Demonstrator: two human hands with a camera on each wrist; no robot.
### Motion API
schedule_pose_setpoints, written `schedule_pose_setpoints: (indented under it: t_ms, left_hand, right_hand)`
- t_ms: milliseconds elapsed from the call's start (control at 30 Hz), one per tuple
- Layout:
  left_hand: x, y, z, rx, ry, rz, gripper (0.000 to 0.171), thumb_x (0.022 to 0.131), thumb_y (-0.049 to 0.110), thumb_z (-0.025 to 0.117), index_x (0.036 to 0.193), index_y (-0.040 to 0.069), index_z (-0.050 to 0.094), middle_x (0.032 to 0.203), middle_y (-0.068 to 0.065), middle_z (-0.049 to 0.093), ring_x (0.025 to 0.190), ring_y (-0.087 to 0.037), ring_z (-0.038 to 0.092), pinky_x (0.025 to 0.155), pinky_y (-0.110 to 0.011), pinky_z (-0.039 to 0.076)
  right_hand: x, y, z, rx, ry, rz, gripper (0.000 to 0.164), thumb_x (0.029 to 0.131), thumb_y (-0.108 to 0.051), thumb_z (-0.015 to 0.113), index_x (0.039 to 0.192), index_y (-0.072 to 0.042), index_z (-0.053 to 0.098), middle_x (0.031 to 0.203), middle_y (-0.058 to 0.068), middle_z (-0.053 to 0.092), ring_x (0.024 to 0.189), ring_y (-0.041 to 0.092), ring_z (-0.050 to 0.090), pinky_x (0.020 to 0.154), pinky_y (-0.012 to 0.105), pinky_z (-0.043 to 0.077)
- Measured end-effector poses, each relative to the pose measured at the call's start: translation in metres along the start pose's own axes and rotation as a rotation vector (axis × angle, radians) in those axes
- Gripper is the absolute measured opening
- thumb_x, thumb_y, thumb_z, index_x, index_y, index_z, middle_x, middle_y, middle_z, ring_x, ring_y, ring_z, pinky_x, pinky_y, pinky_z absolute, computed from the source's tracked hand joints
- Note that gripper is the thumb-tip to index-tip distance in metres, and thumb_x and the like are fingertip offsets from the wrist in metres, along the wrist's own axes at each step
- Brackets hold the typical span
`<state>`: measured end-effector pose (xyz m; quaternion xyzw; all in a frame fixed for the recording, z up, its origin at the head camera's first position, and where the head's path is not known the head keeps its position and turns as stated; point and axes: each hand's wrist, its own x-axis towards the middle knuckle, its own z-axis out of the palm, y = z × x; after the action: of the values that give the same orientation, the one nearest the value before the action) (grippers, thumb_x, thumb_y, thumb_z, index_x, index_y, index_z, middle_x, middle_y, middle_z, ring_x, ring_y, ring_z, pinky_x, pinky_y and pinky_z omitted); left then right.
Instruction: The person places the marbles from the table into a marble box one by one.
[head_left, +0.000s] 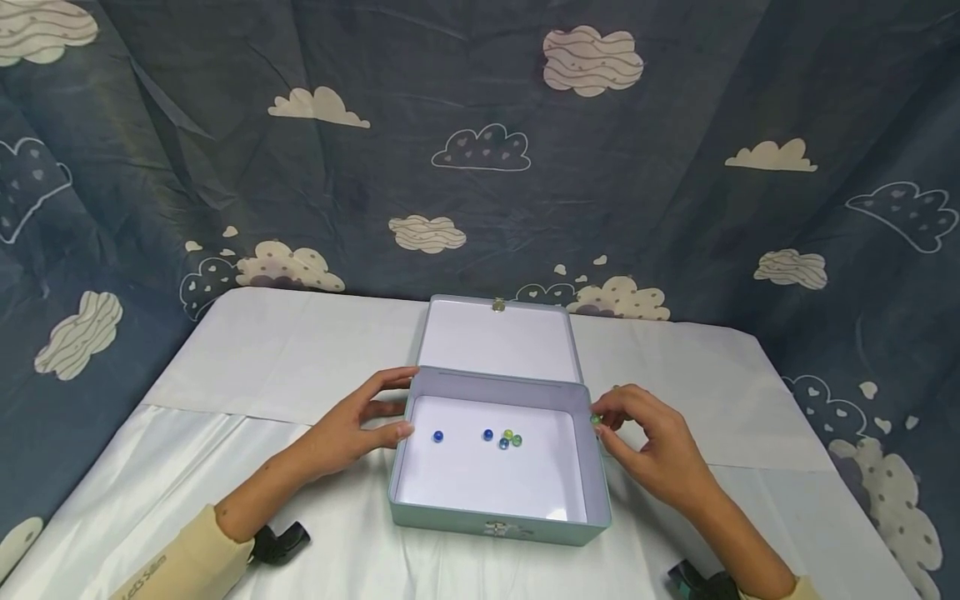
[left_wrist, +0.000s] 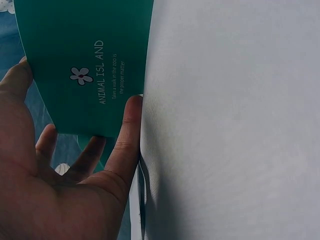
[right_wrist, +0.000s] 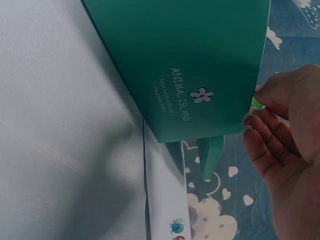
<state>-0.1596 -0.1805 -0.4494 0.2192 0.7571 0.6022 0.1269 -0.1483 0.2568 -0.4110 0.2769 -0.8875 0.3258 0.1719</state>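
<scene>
A green tin box (head_left: 442, 518) stands on the table with its hinged lid (head_left: 498, 342) folded back behind it. Several blue and green glass marbles (head_left: 488, 435) lie on its white floor. My left hand (head_left: 337, 433) rests against the box's left side, fingers spread and thumb at the rim; the left wrist view shows these fingers along the printed outer wall (left_wrist: 100, 30). At the right rim, my right hand (head_left: 652, 446) pinches a green marble (right_wrist: 257, 104) between thumb and fingers, just outside the box wall.
White cloth (head_left: 300, 533) covers the table. Beyond the box's right side, a blue marble (right_wrist: 177, 226) and part of a red one (right_wrist: 179, 238) lie on the cloth, hidden in the head view. A dark curtain with clouds (head_left: 480, 67) hangs behind.
</scene>
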Motion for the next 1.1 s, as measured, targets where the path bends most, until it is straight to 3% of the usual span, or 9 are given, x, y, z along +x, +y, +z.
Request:
schedule_pose_setpoints:
  t_ms: [567,800,1100]
  left_hand:
    - [-0.0003,0.0001,-0.0006,0.002,0.001,-0.003,0.075,0.102,0.022,0.076,0.164,0.03,0.035,0.167,-0.012,0.035,0.143,-0.045,0.05,0.09,-0.036,0.064]
    - [-0.0003,0.0001,-0.0006,0.001,0.0,-0.003,0.075,0.102,0.022,0.076,0.165,0.029,0.035,0.167,-0.011,0.035,0.143,-0.045,0.05,0.09,-0.036,0.064]
    - [-0.0002,0.0006,-0.0006,0.012,0.0,-0.006,0.075,0.102,0.022,0.076,0.164,0.029,0.035,0.167,-0.011,0.035,0.143,-0.045,0.05,0.09,-0.035,0.064]
  right_hand:
    - [0.0007,-0.0017,0.0012,0.003,0.021,-0.004,0.04,0.083,0.008,0.086,0.114,-0.015,0.075,0.105,-0.009,0.069,0.087,0.011,0.062,0.081,0.009,0.05]
    - [0.0004,-0.0013,0.0016,0.003,0.018,0.004,0.039,0.084,0.009,0.085,0.114,-0.014,0.075,0.104,-0.003,0.071,0.086,0.011,0.063,0.081,0.009,0.05]
    - [0.0004,0.0054,-0.0009,-0.019,0.033,-0.018,0.04,0.084,0.007,0.085,0.115,-0.017,0.075,0.106,-0.006,0.07,0.086,0.011,0.063,0.081,0.009,0.05]
